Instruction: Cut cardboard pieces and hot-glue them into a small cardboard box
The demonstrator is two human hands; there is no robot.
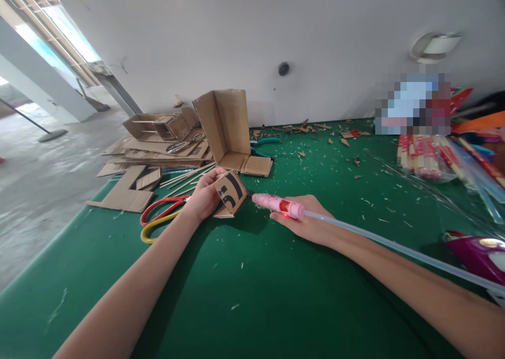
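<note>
A small folded cardboard piece (232, 191) with black print is pinched in my left hand (205, 193), tilted above the green table. My right hand (311, 222) is wrapped round a pink hot glue gun (278, 205), whose nozzle points left at the cardboard's right edge; I cannot tell whether it touches. From its rear a long clear glue stick (379, 239) runs along my right forearm. Just beyond my left hand stands a taller folded cardboard panel (224, 127) with a small flap beside it. Scissors (163, 217) with red and yellow handles lie left of my left wrist.
Stacked cardboard and a small cardboard frame (161, 127) stand at the back left, near thin wooden sticks (185, 180). Scraps (345, 138) litter the table by the wall. Packaged sticks (420, 156) and a purple object (477, 256) occupy the right side.
</note>
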